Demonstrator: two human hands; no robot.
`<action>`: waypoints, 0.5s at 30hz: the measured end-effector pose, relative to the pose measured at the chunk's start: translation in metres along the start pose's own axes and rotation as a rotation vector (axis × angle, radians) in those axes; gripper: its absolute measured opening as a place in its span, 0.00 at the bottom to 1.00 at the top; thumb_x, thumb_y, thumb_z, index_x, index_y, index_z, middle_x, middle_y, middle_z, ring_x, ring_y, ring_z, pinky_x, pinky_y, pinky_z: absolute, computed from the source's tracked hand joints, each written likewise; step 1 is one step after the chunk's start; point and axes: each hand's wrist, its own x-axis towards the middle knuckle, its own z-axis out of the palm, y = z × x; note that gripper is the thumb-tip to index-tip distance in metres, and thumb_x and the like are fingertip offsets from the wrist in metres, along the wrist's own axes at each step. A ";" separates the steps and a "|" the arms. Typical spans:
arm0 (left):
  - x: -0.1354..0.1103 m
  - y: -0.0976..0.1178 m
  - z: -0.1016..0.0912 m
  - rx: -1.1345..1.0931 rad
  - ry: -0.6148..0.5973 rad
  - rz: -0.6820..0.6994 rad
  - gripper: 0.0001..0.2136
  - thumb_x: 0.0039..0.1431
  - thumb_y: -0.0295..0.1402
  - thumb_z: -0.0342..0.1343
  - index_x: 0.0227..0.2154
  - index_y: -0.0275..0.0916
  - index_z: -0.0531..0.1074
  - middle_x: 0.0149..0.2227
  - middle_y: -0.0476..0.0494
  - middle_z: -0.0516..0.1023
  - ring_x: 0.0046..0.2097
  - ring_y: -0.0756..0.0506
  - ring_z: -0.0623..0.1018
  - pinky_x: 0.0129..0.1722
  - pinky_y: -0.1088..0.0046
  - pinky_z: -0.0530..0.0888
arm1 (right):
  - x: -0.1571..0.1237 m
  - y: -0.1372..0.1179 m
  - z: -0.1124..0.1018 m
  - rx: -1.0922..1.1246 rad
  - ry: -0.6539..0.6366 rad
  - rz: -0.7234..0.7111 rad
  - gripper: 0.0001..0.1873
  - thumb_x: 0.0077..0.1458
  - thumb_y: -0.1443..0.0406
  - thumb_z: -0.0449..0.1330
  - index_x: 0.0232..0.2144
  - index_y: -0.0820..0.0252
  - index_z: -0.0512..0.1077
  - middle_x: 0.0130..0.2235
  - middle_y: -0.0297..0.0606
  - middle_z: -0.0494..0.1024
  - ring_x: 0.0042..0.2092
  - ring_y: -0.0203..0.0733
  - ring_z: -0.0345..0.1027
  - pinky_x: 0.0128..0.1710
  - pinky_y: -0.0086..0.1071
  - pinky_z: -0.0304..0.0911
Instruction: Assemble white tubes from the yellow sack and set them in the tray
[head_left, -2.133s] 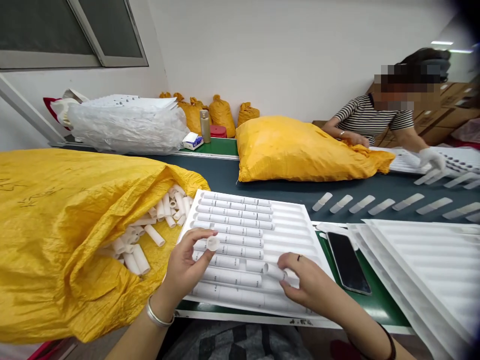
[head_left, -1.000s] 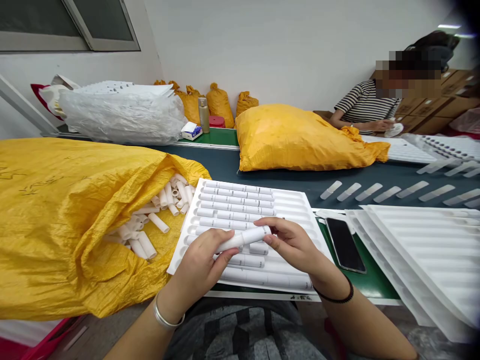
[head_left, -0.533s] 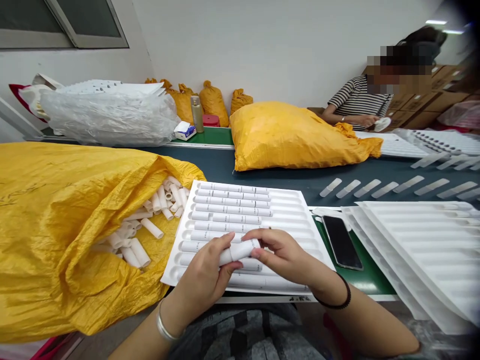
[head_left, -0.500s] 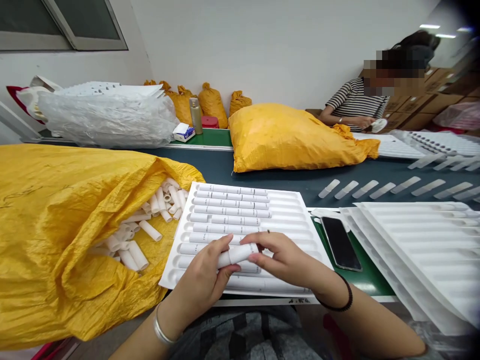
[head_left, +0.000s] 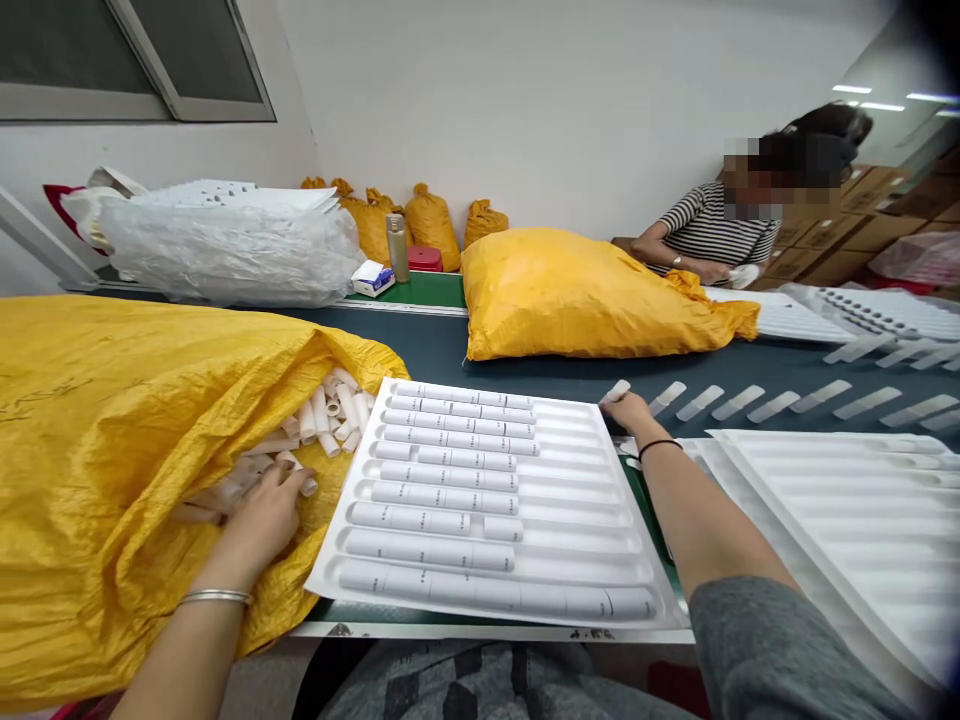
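My left hand (head_left: 264, 515) is in the mouth of the yellow woven sack (head_left: 112, 450), fingers curled on a short white tube (head_left: 306, 480) among several loose ones. At the dark belt, my right hand (head_left: 634, 416) is stretched out past the tray, pinching a longer white tube (head_left: 616, 391) at its near end. Several similar pieces (head_left: 697, 402) lie slantwise in a row to its right. Between my arms is a white moulded tray (head_left: 577, 500), with printed white tubes (head_left: 450, 475) laid in its grooves, mostly on the left side.
A stack of white trays (head_left: 840, 520) stands at the right. Across the dark belt (head_left: 420, 345) lies a full yellow sack (head_left: 570, 295). A plastic-wrapped pile (head_left: 232, 245), a bottle (head_left: 397, 248) and a tissue box (head_left: 373, 278) are behind. A co-worker (head_left: 712, 230) sits at the far right.
My hands have parted from the tube they both held over the tray. The left moved into the sack; the right carried the tube out to the belt.
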 end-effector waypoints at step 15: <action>-0.028 0.108 -0.058 -0.816 0.532 0.352 0.12 0.55 0.33 0.60 0.42 0.41 0.74 0.44 0.43 0.78 0.48 0.42 0.76 0.53 0.63 0.71 | -0.097 -0.052 0.025 0.152 -0.125 -0.787 0.11 0.56 0.65 0.59 0.41 0.57 0.75 0.42 0.39 0.76 0.41 0.40 0.72 0.43 0.30 0.65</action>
